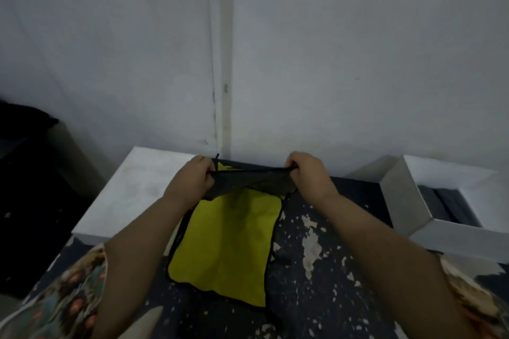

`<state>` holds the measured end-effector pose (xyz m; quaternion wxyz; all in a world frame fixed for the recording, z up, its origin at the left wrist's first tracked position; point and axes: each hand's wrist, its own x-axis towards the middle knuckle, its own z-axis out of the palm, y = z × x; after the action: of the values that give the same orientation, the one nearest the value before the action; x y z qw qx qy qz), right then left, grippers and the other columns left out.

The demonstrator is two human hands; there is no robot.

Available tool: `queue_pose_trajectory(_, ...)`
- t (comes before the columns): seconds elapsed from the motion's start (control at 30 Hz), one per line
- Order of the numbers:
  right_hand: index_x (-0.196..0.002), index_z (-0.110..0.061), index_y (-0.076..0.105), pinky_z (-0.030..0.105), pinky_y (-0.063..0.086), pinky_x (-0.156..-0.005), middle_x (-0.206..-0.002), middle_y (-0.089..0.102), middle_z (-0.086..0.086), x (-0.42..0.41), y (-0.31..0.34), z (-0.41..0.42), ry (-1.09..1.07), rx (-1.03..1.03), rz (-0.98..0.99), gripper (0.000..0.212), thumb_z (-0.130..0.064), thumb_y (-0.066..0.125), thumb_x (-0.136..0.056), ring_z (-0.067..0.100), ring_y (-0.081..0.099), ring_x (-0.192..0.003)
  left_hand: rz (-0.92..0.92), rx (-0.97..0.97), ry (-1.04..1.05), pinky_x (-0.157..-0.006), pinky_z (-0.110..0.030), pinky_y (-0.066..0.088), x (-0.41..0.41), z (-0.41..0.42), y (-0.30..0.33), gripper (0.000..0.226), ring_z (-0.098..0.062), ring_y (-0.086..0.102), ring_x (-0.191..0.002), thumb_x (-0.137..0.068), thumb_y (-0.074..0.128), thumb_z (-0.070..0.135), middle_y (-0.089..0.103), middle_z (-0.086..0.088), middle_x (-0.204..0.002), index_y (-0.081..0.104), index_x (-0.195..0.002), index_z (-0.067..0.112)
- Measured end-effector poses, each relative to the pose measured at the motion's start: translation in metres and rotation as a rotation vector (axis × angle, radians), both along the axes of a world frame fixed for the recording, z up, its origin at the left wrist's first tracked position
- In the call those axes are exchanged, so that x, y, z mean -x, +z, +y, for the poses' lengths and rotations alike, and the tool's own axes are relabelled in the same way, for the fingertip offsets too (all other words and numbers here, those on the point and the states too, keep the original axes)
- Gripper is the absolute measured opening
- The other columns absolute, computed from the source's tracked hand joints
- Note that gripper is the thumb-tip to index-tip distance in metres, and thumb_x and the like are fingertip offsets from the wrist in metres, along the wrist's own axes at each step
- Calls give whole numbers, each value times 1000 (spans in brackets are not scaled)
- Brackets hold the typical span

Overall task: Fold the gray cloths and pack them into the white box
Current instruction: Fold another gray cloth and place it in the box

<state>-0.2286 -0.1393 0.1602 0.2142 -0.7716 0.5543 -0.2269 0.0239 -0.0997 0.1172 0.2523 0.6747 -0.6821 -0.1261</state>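
**Cloth held at both far corners, mid-frame**

Cloth (228, 234) lies at the centre of the frame on the dark, paint-flecked worktop (316, 270), its yellow face up and its near part flat. We see a thin dark edging round it. Its far edge is lifted and turned towards us, showing the gray side as a dark band stretched between our two hands. Our left hand (190, 179) has its grip closed on the left far corner, and our right hand (311, 173) has its grip closed on the right far corner; both are raised just above the worktop, close to the pale wall (330, 49) behind.

At the right of the frame stands the white box (399, 201), open at the top, with dark folded cloths (443, 206) lying inside it. At the left, touching the wall, we see a flat white lid (132, 190) resting on the worktop. Patterned sleeves (63, 300) show at the lower corners.
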Motion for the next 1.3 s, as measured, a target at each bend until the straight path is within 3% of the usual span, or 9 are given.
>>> queue_pose_trajectory(0.13, -88, 1, 65, 29, 43, -76, -95, 65, 19, 26, 61, -12, -21, 172, -60, 27, 13, 46, -74, 28, 58, -88, 8, 158, 15, -66, -36, 40, 17, -19, 57, 6, -28, 54, -79, -83, 53, 3, 59, -15, -85, 56, -89, 3)
queue_pose_trajectory(0.33, -90, -3, 68, 8, 32, -63, -91, 66, 10, 101, 144, -20, -108, 343, -101, 28, 13, 49, -78, 14, 53, -79, 81, 343, -21, -64, -27, 40, 63, -38, 148, 11, -19, 55, -73, -88, 55, 11, 62, -5, -81, 62, -95, 10)
queue_pose_trajectory(0.47, -92, -7, 71, 8, 33, -68, -94, 69, 8, 154, 176, -24, -141, 376, -41, 28, 9, 52, -79, 11, 53, -79, 54, 331, -63, -60, -18, 35, 97, -43, 184, 16, -14, 53, -75, -89, 56, 12, 64, -5, -82, 68, -99, 7)
queue_pose_trajectory(0.57, -91, -9, 71, 13, 38, -67, -93, 70, 7, 186, 183, -23, -172, 372, -60, 28, 9, 52, -80, 10, 54, -78, 55, 312, -88, -72, -23, 36, 126, -46, 195, 19, -14, 53, -83, -94, 51, 14, 66, -6, -92, 67, -102, 7)
queue_pose_trajectory(0.87, -93, -4, 71, 19, 40, -76, -98, 71, 13, 251, 147, -24, -226, 267, -129, 24, 10, 54, -84, 15, 58, -84, 185, 265, -90, -65, -25, 36, 193, -60, 166, 15, -17, 52, -78, -94, 48, 9, 62, -4, -86, 61, -87, 9)
queue_pose_trajectory(0.97, -93, -2, 71, 20, 42, -79, -97, 70, 12, 265, 135, -21, -208, 223, -186, 22, 10, 56, -83, 17, 59, -85, 243, 248, -113, -57, -9, 37, 203, -55, 158, 16, -9, 50, -70, -96, 45, 12, 56, 6, -76, 55, -83, 16)
queue_pose_trajectory(1.03, -92, -2, 71, 12, 43, -74, -92, 69, 10, 274, 122, -16, -184, 174, -193, 21, 9, 57, -82, 16, 59, -84, 288, 200, -129, -56, -6, 39, 209, -44, 146, 17, -4, 51, -68, -97, 44, 15, 56, 7, -75, 54, -84, 15)
queue_pose_trajectory(1.13, -90, -5, 71, 1, 40, -60, -84, 65, 3, 288, 90, -1, -132, 69, -157, 18, 7, 59, -83, 14, 58, -78, 341, 78, -153, -58, -14, 40, 212, -18, 115, 19, -10, 54, -67, -98, 45, 18, 59, -3, -75, 56, -82, 15)
queue_pose_trajectory(1.3, -83, -10, 68, 19, 47, -68, -82, 65, 3, 304, 18, 31, -95, -212, -204, 18, 6, 59, -85, 18, 60, -82, 413, -195, -157, -69, -30, 43, 217, 31, 51, 23, -22, 59, -80, -96, 48, 22, 62, -13, -85, 61, -84, 7)
